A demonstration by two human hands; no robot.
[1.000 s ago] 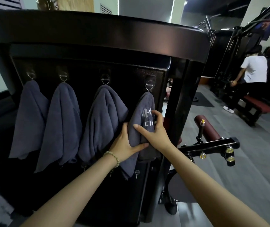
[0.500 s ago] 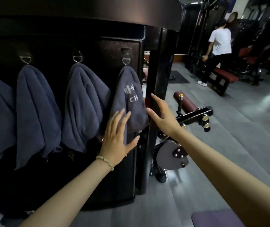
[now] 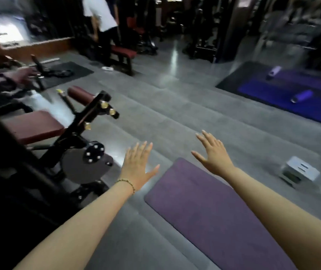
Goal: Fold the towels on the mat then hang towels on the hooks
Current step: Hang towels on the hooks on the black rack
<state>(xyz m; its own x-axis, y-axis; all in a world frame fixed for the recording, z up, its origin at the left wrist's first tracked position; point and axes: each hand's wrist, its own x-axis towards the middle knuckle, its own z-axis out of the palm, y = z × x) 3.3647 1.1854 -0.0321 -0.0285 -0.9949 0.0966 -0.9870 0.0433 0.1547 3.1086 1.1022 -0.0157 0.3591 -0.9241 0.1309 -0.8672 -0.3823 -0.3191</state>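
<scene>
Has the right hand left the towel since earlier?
Yes. The right hand was on the towel, left of the knobbed bar; now it is right of the bar, over the mat's far end.

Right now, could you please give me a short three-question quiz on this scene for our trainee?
1. True or false: the left hand is curled into a fist.
2. Multiple choice: the mat on the floor nearest the person is A) purple, B) green, C) yellow.
3. Fill in: the bracelet sits on the ___ wrist.

Key:
1. False. It is open with its fingers spread, as is the right hand, and neither holds anything.
2. A.
3. Left.
</scene>
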